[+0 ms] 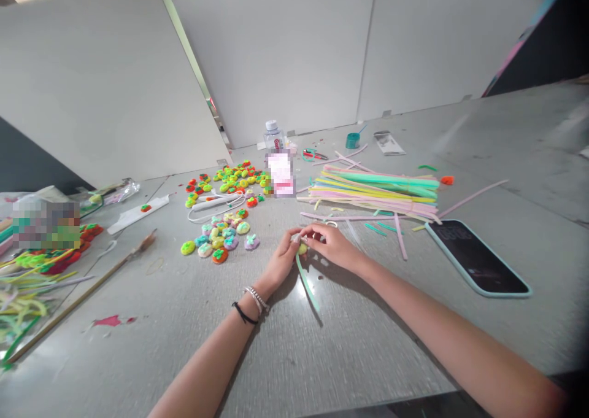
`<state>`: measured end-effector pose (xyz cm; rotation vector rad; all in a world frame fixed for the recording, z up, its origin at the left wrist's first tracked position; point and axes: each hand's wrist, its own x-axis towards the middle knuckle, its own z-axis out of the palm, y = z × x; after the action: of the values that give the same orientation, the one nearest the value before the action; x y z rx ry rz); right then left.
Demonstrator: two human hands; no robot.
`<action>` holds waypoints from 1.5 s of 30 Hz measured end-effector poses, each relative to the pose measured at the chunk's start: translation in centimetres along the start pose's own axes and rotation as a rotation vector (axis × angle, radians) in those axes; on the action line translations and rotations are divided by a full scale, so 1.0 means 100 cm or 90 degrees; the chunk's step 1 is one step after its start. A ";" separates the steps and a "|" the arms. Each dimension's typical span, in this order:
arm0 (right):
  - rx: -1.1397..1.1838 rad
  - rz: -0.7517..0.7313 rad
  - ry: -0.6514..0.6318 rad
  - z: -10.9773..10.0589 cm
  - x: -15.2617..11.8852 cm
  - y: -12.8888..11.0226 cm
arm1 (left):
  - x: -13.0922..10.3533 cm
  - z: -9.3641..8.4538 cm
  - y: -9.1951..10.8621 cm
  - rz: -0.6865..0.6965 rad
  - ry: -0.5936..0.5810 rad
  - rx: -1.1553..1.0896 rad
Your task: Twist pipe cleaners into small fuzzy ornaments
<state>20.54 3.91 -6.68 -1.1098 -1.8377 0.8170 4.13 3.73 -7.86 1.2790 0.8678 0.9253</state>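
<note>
The left hand (280, 261) and right hand (339, 247) pinch a small yellowish piece (302, 248) in their fingers over the worktop (322, 363), a green strip (307, 284) hanging from it. Shaping seems underway; bending the strip likely needs a steady hold.

Thin pale-grn strip (305, 282), slightly bent, runs nearward frm sm. yellow pc. (302, 248), partly hidden.

Surface finishes. Desk (368, 350): smooth, faintly grained, with glossy glare. Upright panels (276, 56): smooth, matt. Pale green strip (307, 286) and bundled strips (377, 191): fuzzy-looking, matt. Phone (478, 255): glossy, glass-like screen. Bottle (271, 137): clear plastic. Stick (87, 292): wood-like, dull.
</note>
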 end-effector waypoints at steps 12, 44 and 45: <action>0.086 0.051 0.009 0.004 -0.001 0.002 | 0.001 -0.004 0.003 0.015 -0.036 0.034; 0.215 0.238 -0.040 0.010 -0.001 0.003 | -0.004 0.002 -0.003 0.189 0.096 0.452; 0.212 0.241 -0.036 0.011 -0.001 0.005 | -0.004 0.002 -0.003 0.189 0.099 0.454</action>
<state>19.76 3.87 -7.61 -1.2388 -1.4799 1.3309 4.18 3.25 -8.14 2.0072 1.2111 0.9920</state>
